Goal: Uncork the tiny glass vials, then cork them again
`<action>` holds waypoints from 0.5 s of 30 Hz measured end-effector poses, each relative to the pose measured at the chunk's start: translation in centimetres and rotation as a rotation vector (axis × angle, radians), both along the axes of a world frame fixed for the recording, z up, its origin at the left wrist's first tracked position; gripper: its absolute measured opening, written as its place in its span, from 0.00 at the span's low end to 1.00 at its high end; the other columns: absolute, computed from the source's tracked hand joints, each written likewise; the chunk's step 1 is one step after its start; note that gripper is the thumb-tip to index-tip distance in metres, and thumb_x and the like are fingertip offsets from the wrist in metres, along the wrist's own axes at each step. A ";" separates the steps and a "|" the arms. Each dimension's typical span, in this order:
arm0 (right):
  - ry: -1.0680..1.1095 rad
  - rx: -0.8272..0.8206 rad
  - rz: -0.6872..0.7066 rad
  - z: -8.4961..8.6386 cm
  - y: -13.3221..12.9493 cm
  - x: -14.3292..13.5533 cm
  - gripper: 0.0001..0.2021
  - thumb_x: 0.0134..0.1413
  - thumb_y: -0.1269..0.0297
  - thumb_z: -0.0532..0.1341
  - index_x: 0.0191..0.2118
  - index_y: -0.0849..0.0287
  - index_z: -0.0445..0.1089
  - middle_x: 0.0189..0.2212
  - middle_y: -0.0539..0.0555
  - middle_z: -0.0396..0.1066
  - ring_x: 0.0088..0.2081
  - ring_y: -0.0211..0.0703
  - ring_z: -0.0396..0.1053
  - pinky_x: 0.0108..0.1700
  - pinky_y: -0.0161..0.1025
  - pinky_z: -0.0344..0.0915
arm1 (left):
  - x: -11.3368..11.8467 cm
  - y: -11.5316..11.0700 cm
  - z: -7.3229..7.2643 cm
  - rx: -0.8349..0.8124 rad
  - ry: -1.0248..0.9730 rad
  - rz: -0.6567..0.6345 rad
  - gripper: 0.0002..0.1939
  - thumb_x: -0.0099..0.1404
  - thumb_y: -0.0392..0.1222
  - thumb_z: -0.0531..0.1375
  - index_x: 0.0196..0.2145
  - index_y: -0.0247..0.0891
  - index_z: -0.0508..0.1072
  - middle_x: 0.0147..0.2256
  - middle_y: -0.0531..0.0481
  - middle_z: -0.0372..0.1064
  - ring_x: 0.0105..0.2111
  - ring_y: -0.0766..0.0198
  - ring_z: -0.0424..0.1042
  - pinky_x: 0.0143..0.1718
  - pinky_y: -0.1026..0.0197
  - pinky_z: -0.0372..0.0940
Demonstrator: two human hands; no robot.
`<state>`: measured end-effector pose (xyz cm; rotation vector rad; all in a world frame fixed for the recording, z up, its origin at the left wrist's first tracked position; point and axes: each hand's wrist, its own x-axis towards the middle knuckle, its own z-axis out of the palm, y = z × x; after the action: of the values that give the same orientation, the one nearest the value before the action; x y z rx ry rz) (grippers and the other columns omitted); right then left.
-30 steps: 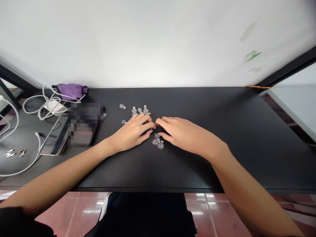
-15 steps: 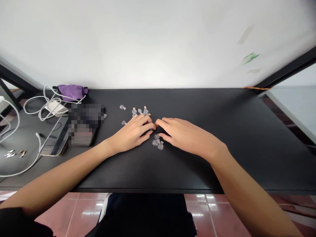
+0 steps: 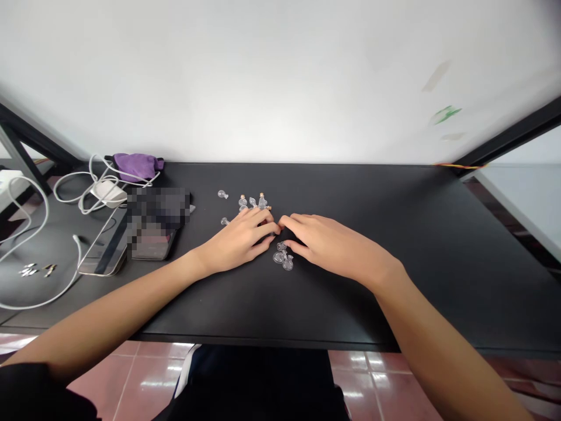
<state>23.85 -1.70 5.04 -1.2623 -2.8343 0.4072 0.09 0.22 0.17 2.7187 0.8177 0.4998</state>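
My left hand (image 3: 240,241) is closed in a pinch, with a small clear bottle (image 3: 272,234) partly visible between its thumb and fingers. Its fingertips meet those of my right hand (image 3: 326,238), which is curled in from the other side. Whatever my right fingertips grip is hidden. Just below the right thumb lies a little cluster of clear glass bottles (image 3: 287,263). Beyond my left hand are several tiny bottles with cork stoppers (image 3: 262,202), partly covered by the fingers. Further left, one loose clear bottle (image 3: 222,194) lies on its side.
All this lies on a black table (image 3: 245,304) against a white wall. At the left are a phone (image 3: 103,245), a blurred-out dark device (image 3: 151,248), a white cable with a charger (image 3: 109,192), a purple cloth item (image 3: 137,166) and small metal pieces (image 3: 28,270).
The view has shifted slightly, so everything on the table appears a little further right and lower. Both hands keep nearly the same pose, fingertips together.
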 end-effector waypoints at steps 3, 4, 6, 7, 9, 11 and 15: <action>0.013 -0.002 0.000 -0.1 0.1 0.1 0.01 0.71 0.66 0.57 0.45 0.56 0.65 0.40 0.54 0.73 0.39 0.49 0.73 0.38 0.41 0.63 | 0.0 0.0 0.0 0.000 -0.002 0.001 0.11 0.79 0.38 0.51 0.51 0.38 0.72 0.47 0.43 0.69 0.52 0.53 0.69 0.53 0.51 0.61; 0.017 -0.003 0.000 -0.2 0.1 0.1 0.01 0.71 0.66 0.57 0.45 0.56 0.65 0.40 0.54 0.73 0.39 0.49 0.73 0.38 0.41 0.63 | 0.0 0.0 0.0 0.001 -0.003 0.001 0.11 0.79 0.38 0.51 0.51 0.38 0.72 0.47 0.42 0.69 0.53 0.53 0.68 0.53 0.51 0.61; 0.023 -0.003 0.001 -0.2 0.2 0.1 0.01 0.71 0.66 0.57 0.45 0.56 0.65 0.40 0.54 0.73 0.39 0.49 0.73 0.38 0.41 0.63 | 0.0 0.0 -0.1 0.002 -0.003 0.000 0.10 0.79 0.37 0.52 0.51 0.38 0.72 0.47 0.42 0.68 0.55 0.53 0.68 0.55 0.51 0.61; 0.026 -0.004 0.000 -0.2 0.2 0.1 0.01 0.71 0.66 0.57 0.45 0.56 0.65 0.40 0.54 0.73 0.39 0.49 0.73 0.38 0.41 0.62 | -0.1 -0.1 -0.1 0.001 -0.004 -0.001 0.10 0.79 0.37 0.52 0.51 0.38 0.72 0.48 0.42 0.68 0.56 0.52 0.67 0.55 0.51 0.61; 0.029 -0.006 -0.002 -0.2 0.1 0.1 0.02 0.71 0.66 0.57 0.45 0.56 0.66 0.40 0.54 0.73 0.39 0.49 0.73 0.37 0.41 0.62 | -0.1 -0.1 -0.1 -0.001 -0.001 -0.001 0.10 0.79 0.37 0.52 0.51 0.38 0.72 0.48 0.42 0.68 0.55 0.53 0.67 0.55 0.51 0.61; 0.029 -0.007 -0.007 -0.1 0.1 0.1 0.02 0.71 0.66 0.57 0.44 0.56 0.66 0.40 0.54 0.73 0.39 0.49 0.73 0.37 0.41 0.62 | -0.2 -0.1 -0.1 -0.002 0.004 -0.001 0.10 0.79 0.37 0.52 0.51 0.38 0.71 0.48 0.43 0.68 0.54 0.53 0.68 0.54 0.51 0.61; 0.029 -0.005 -0.009 -0.1 0.0 0.0 0.02 0.72 0.65 0.57 0.44 0.56 0.66 0.40 0.54 0.73 0.39 0.48 0.73 0.37 0.41 0.62 | -0.1 -0.1 -0.1 -0.002 0.003 -0.001 0.10 0.79 0.37 0.52 0.51 0.39 0.71 0.48 0.43 0.68 0.53 0.53 0.68 0.53 0.51 0.61</action>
<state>23.86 -1.65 4.97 -1.2582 -2.8046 0.4292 -0.04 0.15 0.09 2.7186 0.8175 0.4946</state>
